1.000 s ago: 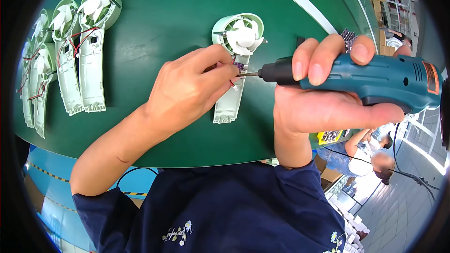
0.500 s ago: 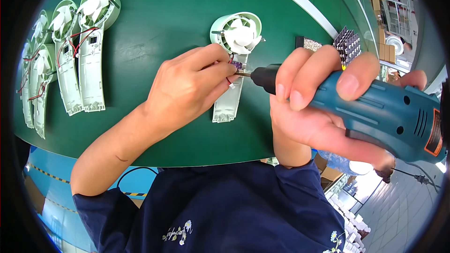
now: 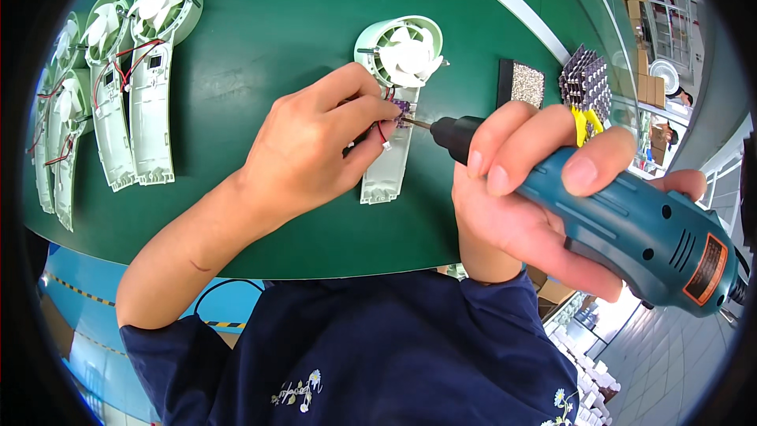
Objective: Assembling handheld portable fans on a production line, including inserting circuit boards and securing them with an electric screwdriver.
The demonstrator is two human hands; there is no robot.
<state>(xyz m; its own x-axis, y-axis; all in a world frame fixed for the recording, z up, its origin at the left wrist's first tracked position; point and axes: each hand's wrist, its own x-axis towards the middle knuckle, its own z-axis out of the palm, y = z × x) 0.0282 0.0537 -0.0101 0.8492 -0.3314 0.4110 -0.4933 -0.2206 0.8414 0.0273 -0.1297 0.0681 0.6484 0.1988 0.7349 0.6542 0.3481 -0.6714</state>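
A pale green handheld fan half-shell (image 3: 384,177) lies on the green table, with a white fan blade (image 3: 410,57) in its round head. A small purple circuit board (image 3: 403,107) sits in the upper part of its handle. My left hand (image 3: 311,138) is closed, fingertips pinched at the board's left edge; what lies under them is partly hidden. A red wire with a white plug (image 3: 386,144) hangs beside these fingers. My right hand (image 3: 536,181) is wrapped around a teal electric screwdriver (image 3: 623,217). Its thin bit (image 3: 418,122) points left, with the tip at the board.
Several similar fan shells (image 3: 151,110) with red and black wires stand in a group at the left. Toward the right are a black tray of small metal parts (image 3: 527,85), a stack of dark boards (image 3: 584,79) and a yellow object (image 3: 586,125).
The screwdriver has tilted, its rear end swinging down and toward me, while the tip stays near the board. My left hand has shifted slightly, and more of the purple board shows.
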